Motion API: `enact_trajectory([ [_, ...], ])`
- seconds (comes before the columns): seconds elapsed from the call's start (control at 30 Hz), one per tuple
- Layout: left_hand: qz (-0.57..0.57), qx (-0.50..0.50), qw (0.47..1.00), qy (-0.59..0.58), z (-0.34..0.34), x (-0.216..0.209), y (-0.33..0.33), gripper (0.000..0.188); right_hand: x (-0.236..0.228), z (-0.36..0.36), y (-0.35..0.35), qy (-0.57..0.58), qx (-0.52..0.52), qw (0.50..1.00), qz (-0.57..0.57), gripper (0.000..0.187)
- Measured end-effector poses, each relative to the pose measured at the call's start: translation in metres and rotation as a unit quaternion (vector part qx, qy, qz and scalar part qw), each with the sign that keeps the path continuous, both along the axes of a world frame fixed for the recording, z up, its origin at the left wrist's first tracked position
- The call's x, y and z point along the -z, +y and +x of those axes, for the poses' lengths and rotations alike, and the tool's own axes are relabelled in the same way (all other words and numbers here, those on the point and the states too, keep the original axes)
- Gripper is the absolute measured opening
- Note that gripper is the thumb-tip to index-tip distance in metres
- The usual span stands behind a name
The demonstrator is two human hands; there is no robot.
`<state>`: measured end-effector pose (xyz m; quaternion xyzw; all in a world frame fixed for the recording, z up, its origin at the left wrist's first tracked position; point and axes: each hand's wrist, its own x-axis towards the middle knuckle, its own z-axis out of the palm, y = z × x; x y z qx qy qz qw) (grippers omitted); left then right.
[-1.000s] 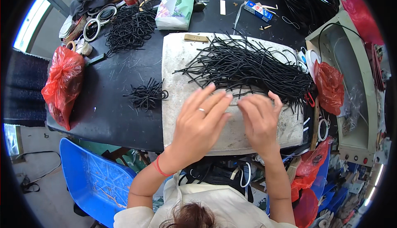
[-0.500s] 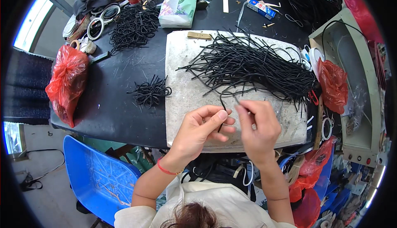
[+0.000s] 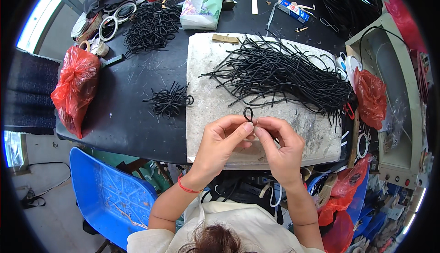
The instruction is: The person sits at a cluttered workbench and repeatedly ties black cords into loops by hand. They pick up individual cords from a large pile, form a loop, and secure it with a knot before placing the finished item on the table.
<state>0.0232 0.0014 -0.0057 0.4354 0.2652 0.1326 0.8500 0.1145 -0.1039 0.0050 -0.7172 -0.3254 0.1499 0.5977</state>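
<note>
Workshop — heaped black cords, scuffed white board, black worktable, push-button cabinet

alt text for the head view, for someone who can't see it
The left hand and right hand pinch a small loop of black cord over a pale board. Beyond them lies a large pile of black cords; a smaller tangle lies left, mostly on the dark table.

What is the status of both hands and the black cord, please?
Left hand, right hand: both pinching one black cord. Cord bent into small loop. Loose cord pile just beyond hands; nothing covers the loop.
</note>
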Motion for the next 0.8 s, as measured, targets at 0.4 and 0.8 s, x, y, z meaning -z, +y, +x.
enact_trajectory([
  [0.4,-0.228,-0.032,0.971,-0.058,-0.003,-0.004,0.019,0.014,-0.008,0.009,-0.020,-0.164,-0.042,0.981,-0.092,0.016],
  [0.8,-0.116,0.093,0.988,-0.031,-0.006,-0.005,0.012,0.020,-0.008,0.013,-0.006,-0.291,-0.060,0.954,-0.028,0.018],
])
